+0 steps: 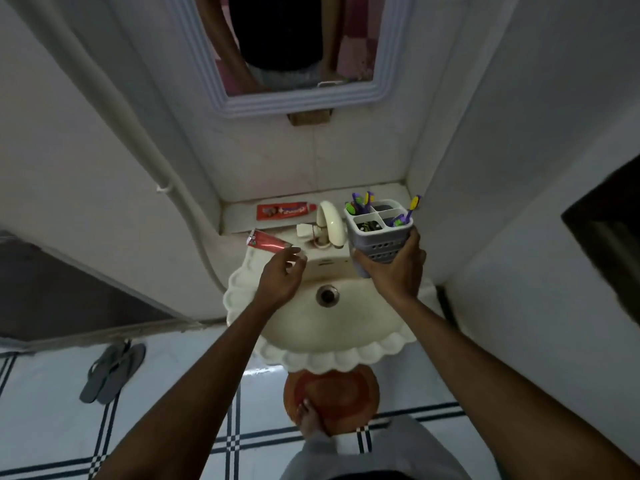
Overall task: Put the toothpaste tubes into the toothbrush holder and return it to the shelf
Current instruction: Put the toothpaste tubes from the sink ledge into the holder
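My right hand (393, 270) grips a white four-compartment toothbrush holder (379, 233) above the sink's right side; several purple, green and yellow toothbrushes stand in it. My left hand (280, 277) pinches the cap end of a red toothpaste tube (266, 241), which points up and left over the sink's back-left rim. A second red toothpaste tube (285, 211) lies flat on the white tiled shelf (388, 192) behind the sink.
A cream tap (330, 221) stands between the two hands. The scalloped sink (346, 355) has its drain below the hands. A mirror (294, 43) hangs above. White walls close in on both sides. Grey slippers (112, 372) lie on the floor at left.
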Demonstrator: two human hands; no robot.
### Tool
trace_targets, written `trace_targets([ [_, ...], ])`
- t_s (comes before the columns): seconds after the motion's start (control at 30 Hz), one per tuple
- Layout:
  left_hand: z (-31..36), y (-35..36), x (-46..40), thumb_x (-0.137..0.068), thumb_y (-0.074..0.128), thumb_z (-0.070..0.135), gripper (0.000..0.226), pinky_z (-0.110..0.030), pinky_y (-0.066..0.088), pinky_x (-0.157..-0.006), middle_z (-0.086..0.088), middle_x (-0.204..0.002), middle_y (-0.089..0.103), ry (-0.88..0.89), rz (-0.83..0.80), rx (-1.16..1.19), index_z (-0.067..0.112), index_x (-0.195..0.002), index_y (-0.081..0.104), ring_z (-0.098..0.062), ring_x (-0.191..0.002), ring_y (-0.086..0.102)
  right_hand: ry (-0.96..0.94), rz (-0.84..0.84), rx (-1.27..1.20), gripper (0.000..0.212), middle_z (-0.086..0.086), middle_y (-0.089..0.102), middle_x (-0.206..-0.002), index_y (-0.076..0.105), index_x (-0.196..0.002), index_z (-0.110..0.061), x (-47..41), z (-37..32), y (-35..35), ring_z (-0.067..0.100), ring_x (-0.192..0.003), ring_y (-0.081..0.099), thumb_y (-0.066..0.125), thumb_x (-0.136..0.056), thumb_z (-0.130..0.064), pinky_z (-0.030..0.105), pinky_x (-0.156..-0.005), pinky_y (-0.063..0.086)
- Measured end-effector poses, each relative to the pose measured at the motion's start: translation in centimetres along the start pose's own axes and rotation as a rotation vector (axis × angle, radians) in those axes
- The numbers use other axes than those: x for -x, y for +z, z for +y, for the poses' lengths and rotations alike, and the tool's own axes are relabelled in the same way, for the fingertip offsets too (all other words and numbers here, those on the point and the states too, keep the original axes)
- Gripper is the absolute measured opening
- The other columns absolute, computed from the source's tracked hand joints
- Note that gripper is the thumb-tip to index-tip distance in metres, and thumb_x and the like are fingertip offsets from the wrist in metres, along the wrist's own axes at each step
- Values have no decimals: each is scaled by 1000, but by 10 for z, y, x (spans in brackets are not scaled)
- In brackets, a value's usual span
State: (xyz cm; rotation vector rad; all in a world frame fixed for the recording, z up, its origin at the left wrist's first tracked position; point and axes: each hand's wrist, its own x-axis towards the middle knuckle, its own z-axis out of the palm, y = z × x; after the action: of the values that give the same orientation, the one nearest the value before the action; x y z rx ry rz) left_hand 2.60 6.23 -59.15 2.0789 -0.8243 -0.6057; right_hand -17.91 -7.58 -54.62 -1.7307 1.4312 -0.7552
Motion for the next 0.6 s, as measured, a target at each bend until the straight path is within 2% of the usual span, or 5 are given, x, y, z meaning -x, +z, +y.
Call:
trace_targets([
  [0.13,-34,2,-30,-103,48,66,57,-48,55,-98,0,-135,67,57,20,-235,23,-139,61,-25,-122,64,72,-12,-3,137,4,54,-160,27,-167,-25,-14,15,23,32,-146,49,104,-60,-63,50,-111,54],
  [0.27,-39,-9,-64,-100,64,30,57,-61,47,-107,-9,-158,51,125,-38,-611,18,-154,49,-40,-143,46,82,-52,-27,130,7,55,-160,27,-162,-20,-38,26,41,31,-145,55,106,-64,-52,39,-108,52],
  [0.4,-39,-17,-88,-87,70,13,69,-53,36,-112,-5,-156,51,145,-185,-946,22,-152,49,-37,-141,44,93,-108,-31,130,13,53,-161,24,-158,-9,-57,36,52,31,-142,58,109,-64,-41,46,-114,54],
  [0.53,-41,-19,-99,-87,69,16,51,-48,36,-109,-5,-138,56,261,-189,-1214,22,-137,60,-31,-131,49,108,-162,-78,143,9,50,-164,20,-158,-12,-64,42,52,27,-144,58,106,-55,-62,49,-114,55],
  [0.6,-39,-20,-97,-89,68,19,44,-50,35,-112,-6,-135,58,266,-173,-1201,21,-132,60,-32,-129,52,120,-196,-87,148,5,48,-166,17,-161,-17,-63,42,47,24,-145,57,100,-53,-76,49,-114,56],
])
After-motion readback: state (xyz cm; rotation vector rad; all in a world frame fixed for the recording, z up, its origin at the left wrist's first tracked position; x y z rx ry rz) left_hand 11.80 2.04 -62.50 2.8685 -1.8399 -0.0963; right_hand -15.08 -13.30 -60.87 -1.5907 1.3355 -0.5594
